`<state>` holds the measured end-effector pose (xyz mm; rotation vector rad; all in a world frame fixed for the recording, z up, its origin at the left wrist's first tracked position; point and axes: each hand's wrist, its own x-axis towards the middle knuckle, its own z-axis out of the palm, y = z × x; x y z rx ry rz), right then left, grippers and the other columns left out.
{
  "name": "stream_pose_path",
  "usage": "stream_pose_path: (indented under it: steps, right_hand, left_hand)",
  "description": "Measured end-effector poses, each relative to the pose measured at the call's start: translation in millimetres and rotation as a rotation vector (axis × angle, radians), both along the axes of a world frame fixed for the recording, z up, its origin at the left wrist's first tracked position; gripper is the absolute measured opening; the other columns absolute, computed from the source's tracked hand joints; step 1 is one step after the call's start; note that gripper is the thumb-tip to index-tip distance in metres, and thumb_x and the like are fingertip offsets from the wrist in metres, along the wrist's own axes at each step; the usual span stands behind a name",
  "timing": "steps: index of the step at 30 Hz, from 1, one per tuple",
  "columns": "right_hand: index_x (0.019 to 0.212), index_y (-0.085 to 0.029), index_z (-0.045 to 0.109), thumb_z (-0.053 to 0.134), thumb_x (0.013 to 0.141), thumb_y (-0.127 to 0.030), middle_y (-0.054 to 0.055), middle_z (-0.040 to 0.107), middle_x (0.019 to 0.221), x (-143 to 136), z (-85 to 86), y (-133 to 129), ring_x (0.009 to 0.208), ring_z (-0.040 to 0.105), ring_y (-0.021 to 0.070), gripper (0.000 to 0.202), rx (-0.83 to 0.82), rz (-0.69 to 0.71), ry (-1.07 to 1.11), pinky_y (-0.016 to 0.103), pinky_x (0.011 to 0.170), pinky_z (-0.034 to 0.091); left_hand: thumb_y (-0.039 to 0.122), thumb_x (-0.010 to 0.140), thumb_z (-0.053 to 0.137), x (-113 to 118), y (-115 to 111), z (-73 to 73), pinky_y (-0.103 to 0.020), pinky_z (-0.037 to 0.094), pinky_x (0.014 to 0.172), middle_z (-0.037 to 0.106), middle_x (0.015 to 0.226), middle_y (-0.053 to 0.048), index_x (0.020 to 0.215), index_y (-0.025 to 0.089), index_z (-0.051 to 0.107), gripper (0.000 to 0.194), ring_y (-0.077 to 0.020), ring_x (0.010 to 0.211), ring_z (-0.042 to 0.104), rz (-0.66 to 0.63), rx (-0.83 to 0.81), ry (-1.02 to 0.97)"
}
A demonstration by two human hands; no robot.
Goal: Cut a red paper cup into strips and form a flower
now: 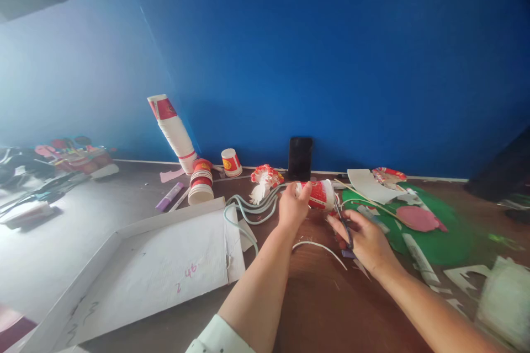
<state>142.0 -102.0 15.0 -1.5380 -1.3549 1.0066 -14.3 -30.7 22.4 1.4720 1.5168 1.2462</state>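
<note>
Nearest the camera: a pale sleeve [219,336], pushed back on the left forearm, which reaches up across the brown table [314,309].

Left hand [293,204]: wrapped round a red-and-white paper cup [321,194], thumb along the near side. The cup lies tipped sideways above the table, one end toward the right hand [366,240]. That hand is curled round dark-handled scissors [343,222], blades rising to the cup's edge. Cannot tell whether they bite or only touch.

Step in hand, as I judge it: trimming at that edge. Done well, it calls for a light left grip, since thin paper walls would crease under a squeeze. Short snips, turning the cup into the blades rather than swinging the scissors round. Left fingertips best kept well back from the cutting line.

Around the work: a curled white strip [311,242] on the table below; looped pale cords [259,211] left of the cup. A green sheet [451,231] to the right carries scraps. Clutter close by; elbow room would help a steady cut.
</note>
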Motion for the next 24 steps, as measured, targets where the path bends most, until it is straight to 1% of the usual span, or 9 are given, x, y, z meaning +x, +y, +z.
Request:
stream_pose_path:
  steps: [4,9,12,14,16,20,24]
  right_hand:
    - [0.084,-0.024,0.060,0.065,0.076,-0.054,-0.004,0.058,0.057,1.8,-2.4,2.1,0.047,0.055,0.0141,0.031,0.022,0.000,-0.002,0.024,0.044,0.042]
    - [0.083,-0.025,0.060,0.063,0.077,-0.052,-0.004,0.056,0.053,0.3,-4.9,3.1,0.045,0.054,0.0144,0.028,0.043,-0.016,-0.064,0.024,0.044,0.042]
    - [0.082,-0.025,0.059,0.064,0.077,-0.050,-0.005,0.055,0.049,-0.7,-4.2,3.5,0.044,0.053,0.0148,0.026,0.042,-0.022,-0.091,0.024,0.044,0.040]
    - [0.082,-0.025,0.059,0.064,0.076,-0.049,-0.005,0.055,0.049,-1.3,-3.7,3.1,0.044,0.053,0.0150,0.026,0.031,-0.028,-0.088,0.024,0.044,0.040]
    - [0.083,-0.025,0.059,0.065,0.075,-0.048,-0.005,0.056,0.050,-1.9,-3.6,2.1,0.044,0.054,0.0151,0.026,0.027,-0.020,-0.079,0.025,0.044,0.041]
    - [0.085,-0.025,0.059,0.065,0.076,-0.046,-0.004,0.058,0.052,-2.3,-4.3,-0.3,0.046,0.055,0.0156,0.024,0.022,0.014,-0.047,0.025,0.046,0.043]
    - [0.086,-0.024,0.061,0.066,0.073,-0.047,-0.003,0.059,0.054,-0.6,-3.0,-0.1,0.047,0.055,0.0161,0.027,0.033,-0.004,0.002,0.025,0.046,0.042]
  left_hand:
    - [0.064,0.082,0.047,1.7,-1.2,0.8,-0.028,0.042,0.069,0.065,0.077,-0.004,0.087,0.020,0.061,0.046,-0.0186,0.072,0.058,0.003,0.026,0.042]
    - [0.061,0.083,0.049,3.4,-2.4,0.6,-0.028,0.043,0.072,0.067,0.084,-0.005,0.094,0.021,0.061,0.044,-0.0192,0.077,0.061,0.020,0.033,0.002]
    - [0.062,0.081,0.052,4.3,-2.4,-0.7,-0.029,0.045,0.075,0.069,0.086,-0.006,0.101,0.021,0.061,0.047,-0.0208,0.081,0.063,0.040,-0.002,-0.056]
    - [0.064,0.079,0.053,3.9,-1.8,-1.6,-0.030,0.046,0.075,0.069,0.084,-0.007,0.106,0.019,0.060,0.052,-0.0221,0.082,0.064,0.069,-0.050,-0.091]
    - [0.066,0.079,0.052,2.9,-1.0,-2.2,-0.030,0.046,0.073,0.068,0.079,-0.007,0.105,0.017,0.060,0.055,-0.0227,0.079,0.065,0.082,-0.082,-0.115]
    - [0.066,0.081,0.046,1.9,0.0,-1.8,-0.029,0.047,0.068,0.066,0.071,-0.005,0.094,0.018,0.061,0.053,-0.0202,0.069,0.064,0.047,-0.071,-0.143]
    - [0.063,0.082,0.048,5.6,-1.1,-1.3,-0.028,0.047,0.065,0.065,0.069,-0.003,0.096,0.018,0.061,0.049,-0.0174,0.062,0.062,0.016,-0.079,-0.175]
